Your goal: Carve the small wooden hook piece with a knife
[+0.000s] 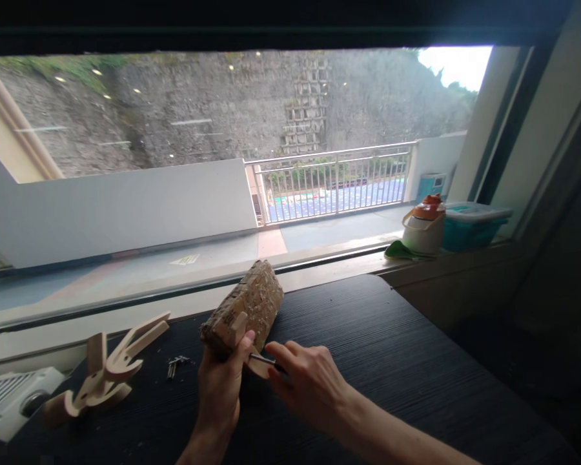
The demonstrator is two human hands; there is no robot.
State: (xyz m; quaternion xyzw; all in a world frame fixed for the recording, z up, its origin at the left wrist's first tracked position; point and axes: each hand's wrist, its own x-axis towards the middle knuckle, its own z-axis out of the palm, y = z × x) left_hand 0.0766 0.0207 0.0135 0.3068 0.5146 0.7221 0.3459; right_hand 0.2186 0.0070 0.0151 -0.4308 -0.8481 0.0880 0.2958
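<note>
A rough, bark-like brown block [266, 300] rests tilted on the dark table, its far end toward the window. My left hand [223, 384] grips a pale curved wooden piece [259, 367] against the block's near end, thumb pressed on top. Closed round a screwdriver [258, 358], my right hand [312, 374] points its metal shaft left at the wooden piece, beside my left thumb. The tip is hidden there, and fingers cover most of the handle. Several small screws [173, 367] lie loose to the left of my left hand.
More curved wooden pieces [97, 381] lie on the table's left side, near a white slatted appliance [17, 397]. On the sill at right stand a cream bottle with an orange top [423, 232] and a teal lidded box [474, 229]. A window runs behind the dark table [368, 342].
</note>
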